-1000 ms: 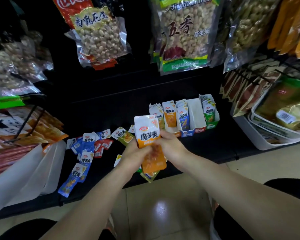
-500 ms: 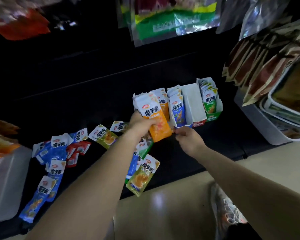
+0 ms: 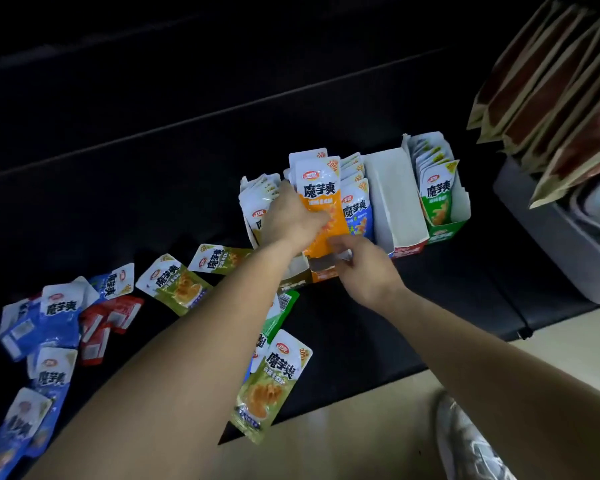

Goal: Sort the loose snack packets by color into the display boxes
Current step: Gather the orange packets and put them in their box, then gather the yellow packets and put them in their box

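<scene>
While the orange packet point(image 3: 323, 202) is standing over its box: the left hand point(image 3: 291, 220) is gripping it from its 9 o'clock edge, fingers curled round the lower half.
Right hand point(image 3: 364, 268): it is sitting at the packet's 5 o'clock, fingertips curled in where the packet's bottom end is meeting the lip of the orange box point(image 3: 323, 274). I cannot tell whether it is pinching packet, cardboard or nothing.
Long axis: the packet is running 12 to 6, printed face toward the camera, lower end reaching the box mouth.
Deciding relation: the slot is lying straight at the packet's 6 o'clock, so the coming push is probably heading down along that axis. The left hand is carrying the packet. The right hand is nearer the mouth and is likely guiding.
Neighbours: the boxed blue packets point(image 3: 357, 213) are crowding its 3 o'clock side, and the olive box point(image 3: 293, 284) is flanking it at 8 o'clock.
Loose stock: blue loose packets point(image 3: 58, 318), red loose packets point(image 3: 110, 315) and olive loose packets point(image 3: 174, 285) are lying on the black shelf point(image 3: 378, 334) at 7 to 9 o'clock of the hands, so the sorting is looking far from finished.
</scene>
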